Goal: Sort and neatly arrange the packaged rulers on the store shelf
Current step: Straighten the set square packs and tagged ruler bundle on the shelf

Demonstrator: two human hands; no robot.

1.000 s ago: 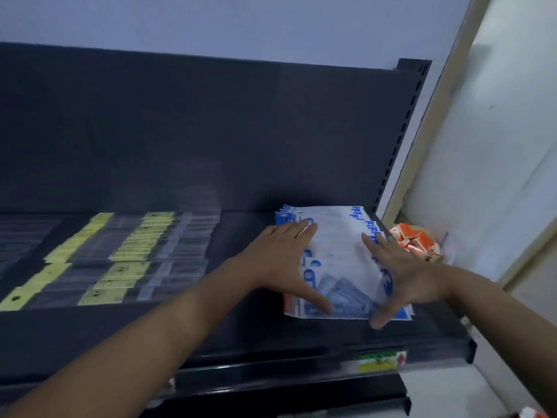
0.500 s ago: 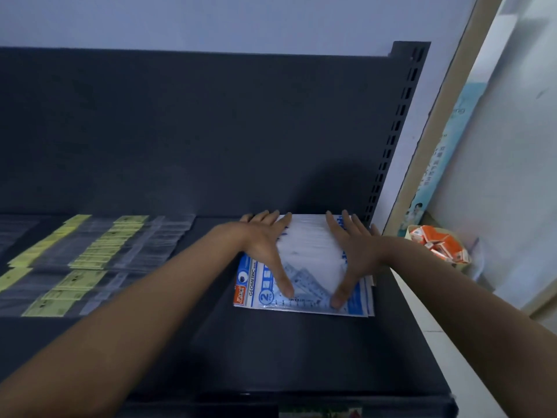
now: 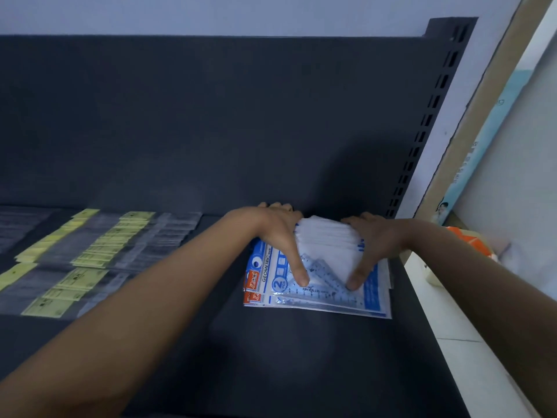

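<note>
Your left hand point(image 3: 277, 233) and right hand point(image 3: 379, 239) are both bare. Your left forearm point(image 3: 150, 312) and right forearm point(image 3: 482, 282) are bare too, uncovered all the way to the frame edge. They look slim and smooth. Your thumbnails look short and plain on the left thumb point(image 3: 302, 279) and the right thumb point(image 3: 352, 282). The light is dim, so finer detail is unreadable.

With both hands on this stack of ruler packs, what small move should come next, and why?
Probably push the lower packs back flush: the stack of packs is fanned, its bottom packs sticking out at the near left corner, while the left hand and right hand grip its sides.
</note>
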